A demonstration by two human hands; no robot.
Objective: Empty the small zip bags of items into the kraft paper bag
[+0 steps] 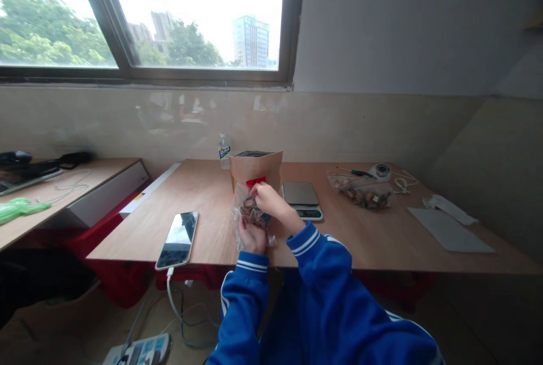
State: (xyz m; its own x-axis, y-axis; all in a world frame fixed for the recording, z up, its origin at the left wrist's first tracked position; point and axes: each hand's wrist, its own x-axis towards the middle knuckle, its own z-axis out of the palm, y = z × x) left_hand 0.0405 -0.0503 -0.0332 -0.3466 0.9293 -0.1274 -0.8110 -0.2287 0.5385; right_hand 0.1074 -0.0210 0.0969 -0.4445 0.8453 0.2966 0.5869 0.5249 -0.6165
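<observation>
A clear plastic bag (pixel 237 218) of dark, curled pieces that look like dried mushrooms (pixel 253 215) is held over the table's front edge. My left hand (pixel 253 236) cups it from below, fingers curled around its lower part. At the upper part of the bag, my right hand (pixel 271 201) is closed in a pinch; its fingertips are partly hidden. Just behind stands a brown paper bag (pixel 275 170) with its top open. A red patch (pixel 255 181) shows on its front, above my right fingers.
A digital scale (pixel 300 194) sits right of the paper bag. Farther right lie another plastic bag of dark pieces (pixel 365 198), a tape roll (pixel 382 171) and a white sheet (pixel 449 230). A phone (pixel 178 239) with a cable is at left; a bottle (pixel 224 153) stands behind.
</observation>
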